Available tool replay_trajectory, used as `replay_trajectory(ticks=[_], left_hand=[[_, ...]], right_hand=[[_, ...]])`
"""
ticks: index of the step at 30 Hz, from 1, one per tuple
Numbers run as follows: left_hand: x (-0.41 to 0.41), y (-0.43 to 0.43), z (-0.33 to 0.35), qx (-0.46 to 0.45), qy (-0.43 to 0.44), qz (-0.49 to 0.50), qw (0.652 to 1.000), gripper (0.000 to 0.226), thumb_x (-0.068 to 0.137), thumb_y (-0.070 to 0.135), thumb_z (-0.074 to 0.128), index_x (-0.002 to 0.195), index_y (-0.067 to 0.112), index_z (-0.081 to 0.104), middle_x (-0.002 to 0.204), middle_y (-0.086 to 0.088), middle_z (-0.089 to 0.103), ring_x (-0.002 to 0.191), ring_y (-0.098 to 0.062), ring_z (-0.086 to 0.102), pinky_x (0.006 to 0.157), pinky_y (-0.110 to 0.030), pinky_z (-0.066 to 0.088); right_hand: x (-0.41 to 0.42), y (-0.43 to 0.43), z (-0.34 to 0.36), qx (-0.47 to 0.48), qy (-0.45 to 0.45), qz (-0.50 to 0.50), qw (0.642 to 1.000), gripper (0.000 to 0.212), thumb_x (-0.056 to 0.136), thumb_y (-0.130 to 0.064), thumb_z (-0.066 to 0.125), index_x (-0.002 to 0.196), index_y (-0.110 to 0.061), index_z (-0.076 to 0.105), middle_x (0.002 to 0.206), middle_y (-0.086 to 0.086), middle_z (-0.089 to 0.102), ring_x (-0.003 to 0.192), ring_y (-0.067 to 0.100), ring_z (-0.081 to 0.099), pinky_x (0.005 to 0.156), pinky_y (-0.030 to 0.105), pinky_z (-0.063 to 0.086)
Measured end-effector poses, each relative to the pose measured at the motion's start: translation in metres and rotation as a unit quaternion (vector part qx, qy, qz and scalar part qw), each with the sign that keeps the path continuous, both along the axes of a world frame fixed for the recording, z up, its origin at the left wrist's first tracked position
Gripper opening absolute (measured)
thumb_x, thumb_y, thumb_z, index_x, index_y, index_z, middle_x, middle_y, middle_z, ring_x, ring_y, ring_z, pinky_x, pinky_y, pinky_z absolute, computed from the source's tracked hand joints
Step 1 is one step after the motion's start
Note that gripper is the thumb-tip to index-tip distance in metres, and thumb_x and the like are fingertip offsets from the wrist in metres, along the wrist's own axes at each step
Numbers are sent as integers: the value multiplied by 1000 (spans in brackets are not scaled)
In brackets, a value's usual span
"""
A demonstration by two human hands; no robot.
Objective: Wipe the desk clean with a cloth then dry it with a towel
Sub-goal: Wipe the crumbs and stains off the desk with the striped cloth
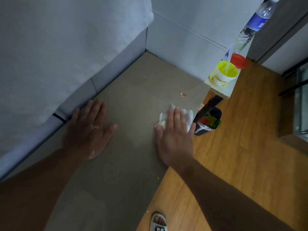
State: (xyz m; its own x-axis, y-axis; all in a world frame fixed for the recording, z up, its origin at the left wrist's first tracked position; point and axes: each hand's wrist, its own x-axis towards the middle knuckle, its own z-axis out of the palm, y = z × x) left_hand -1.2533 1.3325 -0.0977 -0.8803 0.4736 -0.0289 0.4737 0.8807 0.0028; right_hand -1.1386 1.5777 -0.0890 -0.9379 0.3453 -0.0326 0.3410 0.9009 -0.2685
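Our right fingers (177, 116) lie straight and close together, pressing a crumpled white cloth (189, 114) flat onto the desk (126, 172). The right hand (175, 139) covers most of the cloth, which sits at the desk's right edge, about halfway back. Our left hand (90, 129) rests palm-down on the desk well to the left, close to the wall (103, 75), its fingers straight and slightly spread, holding nothing. White smears mark its back. A small orange stain (183, 94) lies on the desk just beyond the cloth. Past the far right corner a yellow tub (222, 75) stands on a ledge (223, 94), with a red lid (240, 60) behind it and a bottle (256, 22) farther back. Below the desk's right edge a dark bin (211, 117) with colourful rubbish stands on the wood floor (241, 164). Our sandalled foot (158, 221) shows at the near edge. White fabric (66, 47) hangs on the left.
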Motion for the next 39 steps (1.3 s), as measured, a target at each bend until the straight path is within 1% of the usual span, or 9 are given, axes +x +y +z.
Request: replay_trajectory(ticks=[8, 12, 18, 23, 26, 29, 34, 36, 39], left_hand=[[21, -26, 1, 31, -2, -56, 998, 78, 99, 57, 24, 154, 4, 40, 160, -16, 41, 149, -35, 35, 120, -47, 17], [44, -56, 4, 45, -11, -88, 995, 70, 103, 51, 24, 154, 6, 41, 160, -15, 41, 149, -35, 35, 121, -48, 27], [70, -95, 6, 44, -42, -82, 995, 64, 107, 49, 13, 160, 16, 30, 166, -8, 32, 153, -29, 27, 122, -46, 24], [97, -124, 13, 47, -25, -74, 996, 61, 108, 42, 19, 157, 10, 36, 164, -11, 35, 152, -31, 30, 123, -44, 23], [113, -138, 16, 95, -9, -24, 995, 60, 104, 37, 33, 152, 3, 44, 159, -15, 43, 148, -29, 35, 124, -38, 20], [127, -151, 13, 105, -7, -8, 994, 60, 105, 36, 34, 150, -2, 46, 157, -19, 45, 146, -34, 41, 120, -48, 32], [145, -158, 16, 114, -23, 23, 993, 62, 104, 37, 31, 151, 0, 44, 158, -18, 43, 149, -35, 36, 120, -47, 28], [152, -158, 18, 118, -15, 31, 992, 61, 103, 36, 33, 150, -1, 47, 157, -19, 44, 147, -32, 32, 120, -43, 23], [164, -151, 23, 123, -39, 77, 989, 66, 102, 41, 28, 151, 0, 46, 159, -19, 42, 149, -35, 33, 123, -38, 16]], right_hand=[[119, -109, -1, 49, 8, 263, 964, 72, 99, -55, 46, 158, -14, 39, 166, 3, 36, 158, 22, 20, 119, 54, 25], [112, -79, 8, 76, -2, 404, 911, 66, 103, -51, 42, 160, -18, 35, 168, -1, 32, 158, 19, 21, 122, 52, 19], [13, -18, 10, 97, -48, 258, 960, 71, 107, -53, 10, 164, -12, 22, 169, 5, 29, 158, 22, 20, 122, 58, 22], [-20, -73, 13, 22, -86, 114, 990, 70, 106, -52, 11, 166, -17, -1, 174, 1, 1, 160, 19, -5, 126, 56, -1], [-1, -134, 14, 23, -63, 194, 979, 68, 108, -49, 16, 166, -17, 1, 174, 2, 4, 160, 21, -5, 127, 55, -1], [40, -185, 14, 45, -21, 327, 944, 68, 106, -50, 21, 165, -16, 18, 171, 4, 24, 160, 27, 12, 124, 57, 13], [119, -184, 17, 44, -11, 457, 888, 65, 104, -48, 36, 162, -18, 29, 165, -1, 34, 155, 22, 25, 123, 54, 20], [132, -162, 14, 62, -19, 470, 880, 63, 106, -47, 36, 163, -21, 25, 168, -4, 29, 156, 19, 23, 124, 53, 19], [125, -125, 9, 78, -22, 381, 921, 59, 108, -42, 29, 164, -22, 25, 168, -1, 32, 158, 21, 21, 124, 54, 20]])
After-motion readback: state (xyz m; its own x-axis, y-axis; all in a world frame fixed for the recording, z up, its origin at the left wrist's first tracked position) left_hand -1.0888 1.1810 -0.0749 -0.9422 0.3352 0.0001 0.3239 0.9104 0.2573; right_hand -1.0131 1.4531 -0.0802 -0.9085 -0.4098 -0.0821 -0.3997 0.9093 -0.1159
